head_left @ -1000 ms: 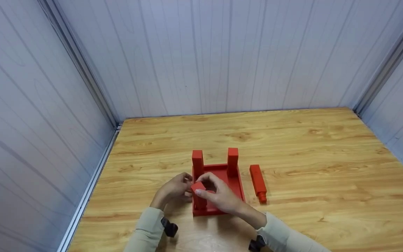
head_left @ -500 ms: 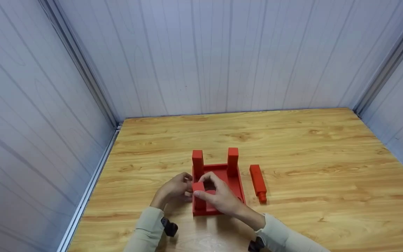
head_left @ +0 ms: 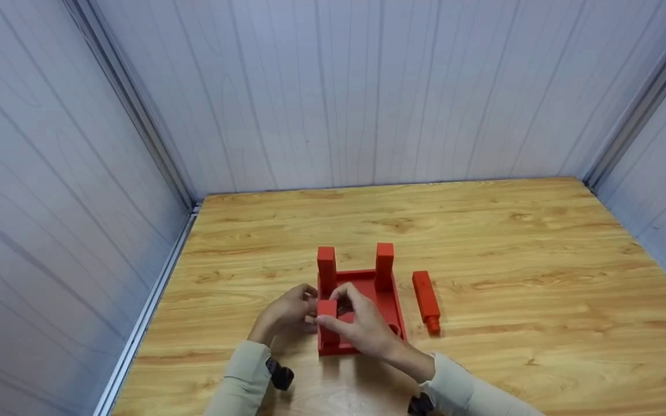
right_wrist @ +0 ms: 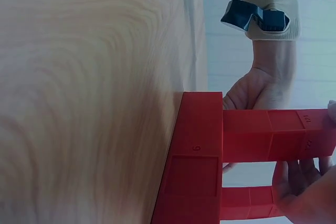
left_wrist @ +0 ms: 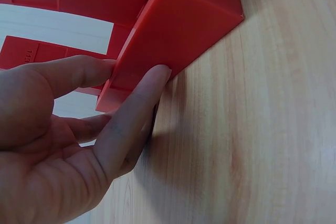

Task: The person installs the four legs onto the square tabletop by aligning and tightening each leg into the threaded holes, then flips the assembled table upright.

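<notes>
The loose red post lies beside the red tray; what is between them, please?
Only bare table lies between the post and tray in the head view.

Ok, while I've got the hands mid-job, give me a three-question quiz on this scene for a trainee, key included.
1. True or false: the right hand grips the near-left leg.
2. How many legs stand upright at the corners of the tray, the gripped one included?
3. Where does the loose leg lie?
A) inside the tray
B) to the right of the tray
C) to the left of the tray

Key:
1. True; the left hand touches the tray's left side.
2. Three: far left, far right and near left.
3. B.
</notes>
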Demonstrator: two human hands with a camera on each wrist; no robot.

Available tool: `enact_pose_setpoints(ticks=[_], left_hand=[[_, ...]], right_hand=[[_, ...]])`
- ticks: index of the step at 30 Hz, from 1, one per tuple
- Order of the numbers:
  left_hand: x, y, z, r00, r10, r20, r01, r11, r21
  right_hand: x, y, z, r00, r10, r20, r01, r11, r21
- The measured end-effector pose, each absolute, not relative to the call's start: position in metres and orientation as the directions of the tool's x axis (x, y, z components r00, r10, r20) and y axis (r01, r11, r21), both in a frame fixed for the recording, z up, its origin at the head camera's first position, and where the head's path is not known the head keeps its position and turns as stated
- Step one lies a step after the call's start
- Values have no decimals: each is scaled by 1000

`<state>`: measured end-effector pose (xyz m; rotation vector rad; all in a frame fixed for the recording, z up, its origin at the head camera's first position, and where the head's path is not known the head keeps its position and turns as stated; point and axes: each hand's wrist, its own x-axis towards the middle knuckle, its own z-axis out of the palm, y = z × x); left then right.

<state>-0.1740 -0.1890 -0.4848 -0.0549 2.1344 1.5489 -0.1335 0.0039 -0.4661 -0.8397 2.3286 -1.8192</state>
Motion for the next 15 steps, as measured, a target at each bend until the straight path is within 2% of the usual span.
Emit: enact_pose_setpoints(ticks=[9,15], left_hand=[[-173,-188,-484,-873,255,-415,-319,345,883],[-175,-189,-484,-875,268,-404,-312,326,892]], right_hand=[[-136,6,-467,-845,-474,246,-353,151,-923],[-141,9,-463,-783,-576,233,-290,7,-957]])
